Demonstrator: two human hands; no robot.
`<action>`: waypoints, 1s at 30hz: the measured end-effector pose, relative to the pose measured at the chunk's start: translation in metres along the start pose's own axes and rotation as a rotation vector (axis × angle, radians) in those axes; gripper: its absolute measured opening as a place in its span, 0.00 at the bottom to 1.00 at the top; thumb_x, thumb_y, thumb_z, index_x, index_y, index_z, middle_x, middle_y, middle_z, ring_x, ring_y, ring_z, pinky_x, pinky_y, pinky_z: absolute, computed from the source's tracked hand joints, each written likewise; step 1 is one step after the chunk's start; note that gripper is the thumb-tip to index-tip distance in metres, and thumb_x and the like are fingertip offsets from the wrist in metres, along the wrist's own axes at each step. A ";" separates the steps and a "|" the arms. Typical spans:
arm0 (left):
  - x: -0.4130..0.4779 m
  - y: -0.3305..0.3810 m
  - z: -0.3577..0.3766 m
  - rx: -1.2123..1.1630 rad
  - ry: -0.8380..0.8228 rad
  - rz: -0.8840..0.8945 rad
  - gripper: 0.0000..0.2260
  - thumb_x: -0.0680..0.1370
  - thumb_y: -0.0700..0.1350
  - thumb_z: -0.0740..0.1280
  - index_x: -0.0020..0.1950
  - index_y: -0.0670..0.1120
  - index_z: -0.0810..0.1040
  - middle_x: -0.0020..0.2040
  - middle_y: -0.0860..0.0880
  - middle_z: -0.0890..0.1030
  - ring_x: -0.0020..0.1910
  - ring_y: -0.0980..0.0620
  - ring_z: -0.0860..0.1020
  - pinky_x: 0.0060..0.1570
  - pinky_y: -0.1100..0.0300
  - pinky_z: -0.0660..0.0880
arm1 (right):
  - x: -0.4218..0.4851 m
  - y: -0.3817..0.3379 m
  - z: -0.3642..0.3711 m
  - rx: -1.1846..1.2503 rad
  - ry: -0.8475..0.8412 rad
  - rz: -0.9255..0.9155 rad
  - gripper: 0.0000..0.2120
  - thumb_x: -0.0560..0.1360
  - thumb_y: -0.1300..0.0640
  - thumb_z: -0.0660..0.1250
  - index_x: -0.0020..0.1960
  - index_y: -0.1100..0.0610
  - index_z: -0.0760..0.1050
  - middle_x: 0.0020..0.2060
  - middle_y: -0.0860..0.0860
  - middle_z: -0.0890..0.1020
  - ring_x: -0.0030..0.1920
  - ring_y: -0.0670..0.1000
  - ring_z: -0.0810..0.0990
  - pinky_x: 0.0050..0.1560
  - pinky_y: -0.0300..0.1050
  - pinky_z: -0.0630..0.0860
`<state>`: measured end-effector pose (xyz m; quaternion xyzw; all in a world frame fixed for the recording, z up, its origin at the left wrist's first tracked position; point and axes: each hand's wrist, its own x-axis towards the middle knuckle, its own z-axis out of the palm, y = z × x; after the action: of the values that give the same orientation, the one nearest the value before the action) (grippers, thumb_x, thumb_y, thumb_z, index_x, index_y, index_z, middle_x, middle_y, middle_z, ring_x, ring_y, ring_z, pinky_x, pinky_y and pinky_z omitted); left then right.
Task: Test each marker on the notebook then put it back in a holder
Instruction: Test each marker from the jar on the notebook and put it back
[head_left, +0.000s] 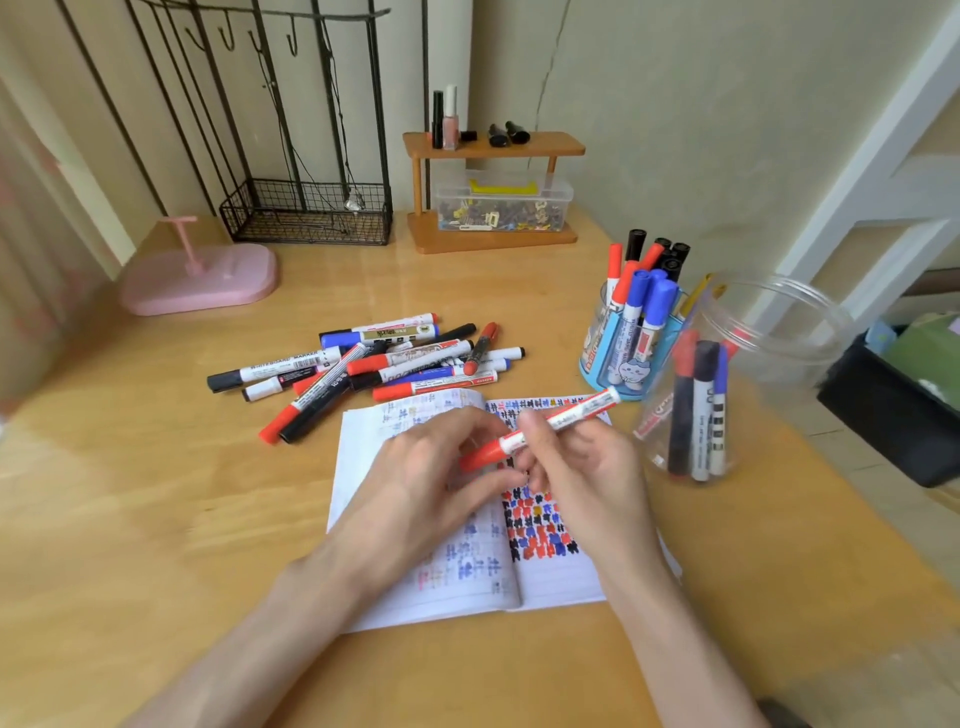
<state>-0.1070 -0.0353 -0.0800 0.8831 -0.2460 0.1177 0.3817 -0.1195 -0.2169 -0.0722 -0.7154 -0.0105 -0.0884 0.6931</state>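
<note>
An open notebook (467, 582) covered in red, blue and black test marks lies on the wooden desk. Above it my right hand (587, 467) grips a red-capped white marker (566, 415), slanted up to the right. My left hand (431, 478) has its fingertips at the marker's red cap end. A pile of several loose markers (374, 364) lies behind the notebook. A blue cartoon holder (623, 353) at the right is packed with markers. Beside it a clear plastic jar (727, 384) holds three markers.
A pink stand (202, 275) sits at the back left, a black wire basket (306, 213) behind it. A wooden shelf (493, 145) with cosmetics and a clear box of clips stands at the back. A black bin (893, 405) is beyond the desk's right edge.
</note>
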 end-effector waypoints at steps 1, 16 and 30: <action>0.000 0.000 0.001 0.035 -0.003 0.024 0.13 0.81 0.60 0.68 0.59 0.54 0.80 0.48 0.58 0.82 0.45 0.56 0.80 0.46 0.57 0.77 | 0.000 -0.001 -0.002 0.022 0.034 0.017 0.17 0.80 0.50 0.71 0.39 0.63 0.79 0.31 0.56 0.83 0.31 0.48 0.79 0.37 0.36 0.74; 0.002 0.008 0.003 -0.158 -0.271 0.053 0.14 0.87 0.52 0.61 0.47 0.47 0.79 0.31 0.54 0.72 0.30 0.53 0.68 0.32 0.66 0.63 | -0.019 0.004 -0.027 0.005 -0.075 -0.035 0.11 0.82 0.51 0.67 0.45 0.55 0.81 0.34 0.57 0.82 0.36 0.51 0.79 0.40 0.44 0.76; 0.000 0.009 0.008 -0.059 -0.224 0.122 0.16 0.87 0.55 0.58 0.49 0.47 0.78 0.39 0.54 0.77 0.37 0.53 0.74 0.40 0.58 0.72 | -0.027 0.004 -0.024 0.087 0.013 -0.036 0.09 0.79 0.54 0.70 0.45 0.59 0.82 0.32 0.55 0.81 0.32 0.49 0.77 0.35 0.39 0.75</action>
<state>-0.1119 -0.0460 -0.0798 0.8626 -0.3436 0.0339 0.3698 -0.1483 -0.2381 -0.0798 -0.6836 -0.0226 -0.1047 0.7219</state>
